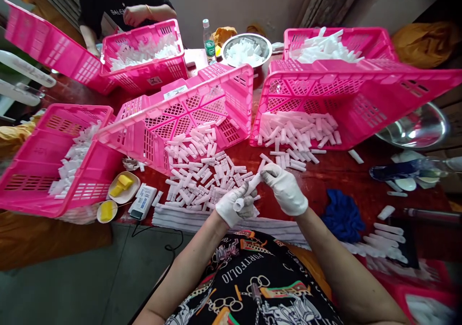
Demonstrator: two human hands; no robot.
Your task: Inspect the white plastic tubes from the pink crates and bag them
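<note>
Both my hands wear white gloves and meet above the near edge of the red table (pixel 335 171). My left hand (pixel 235 205) is closed around the lower end of a white plastic tube (pixel 249 189). My right hand (pixel 285 188) pinches the tube's upper end with its fingertips. Just beyond my hands lies a heap of small white plastic pieces (pixel 202 178), spilling from a tipped pink basket (pixel 187 116). A second tipped pink basket (pixel 342 94) holds more white pieces (pixel 296 130) to the right.
Further pink baskets of white pieces stand at the left (pixel 46 166), far left (pixel 144 56) and far right (pixel 335 41). A steel bowl (pixel 247 48), a bottle (pixel 208 39), a blue cloth (pixel 342 217), yellow blocks on dishes (pixel 122 185) and finished tubes (pixel 386 241) lie about. Another person (pixel 119 3) sits opposite.
</note>
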